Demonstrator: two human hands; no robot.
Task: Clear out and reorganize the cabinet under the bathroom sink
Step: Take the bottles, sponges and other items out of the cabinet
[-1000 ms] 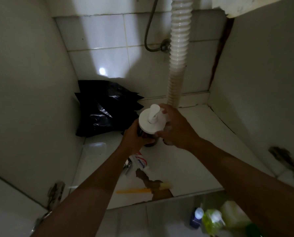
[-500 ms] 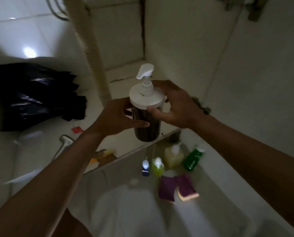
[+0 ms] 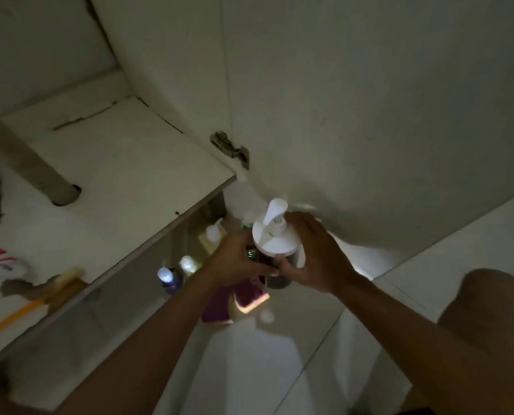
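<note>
my left hand (image 3: pixel 234 262) and right hand (image 3: pixel 312 259) both grip the dark pump dispenser (image 3: pixel 275 244) | held above purple sponges (image 3: pixel 237 298) on the floor

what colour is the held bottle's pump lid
The round plastic pump lid of the dark bottle is white; head view.

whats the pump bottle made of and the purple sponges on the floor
The pump bottle has a matte white plastic-looking cap and pump, smooth and moulded; its dark body may be plastic or glass, too dim to tell. The purple sponges look like foam: pale yellow layer, rougher purple face.
</note>
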